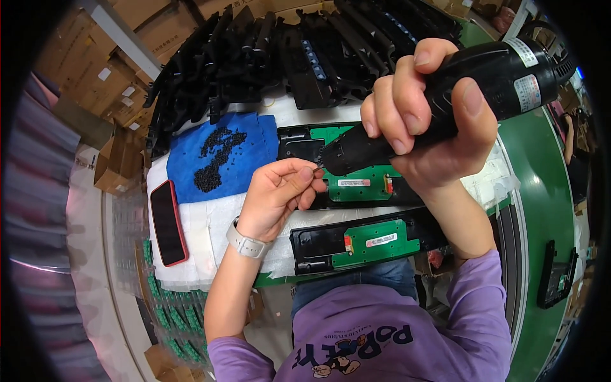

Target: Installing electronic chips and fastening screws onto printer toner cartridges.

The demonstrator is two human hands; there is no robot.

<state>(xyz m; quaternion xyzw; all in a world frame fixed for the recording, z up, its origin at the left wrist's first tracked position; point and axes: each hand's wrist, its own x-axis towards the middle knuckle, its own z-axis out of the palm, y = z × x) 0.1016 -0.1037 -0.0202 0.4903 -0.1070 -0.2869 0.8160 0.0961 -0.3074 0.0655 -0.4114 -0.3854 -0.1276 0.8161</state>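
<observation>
My right hand is wrapped round a black electric screwdriver, tilted with its narrow end pointing down and to the left. Right at that narrow end, my left hand pinches thumb and forefinger together; whatever is between them is too small to make out. Beneath both hands lies a black plastic housing with a green circuit board in it. A second black housing, also fitted with a green board, rests nearer to me. Left of the boards, a blue cloth bears a pile of tiny black screws.
Many black plastic housings are stacked along the far side of the table. A red-edged phone lies at the left on white sheeting. Green conveyor belting runs along the right, carrying another black housing. Cardboard boxes stand beyond the left edge.
</observation>
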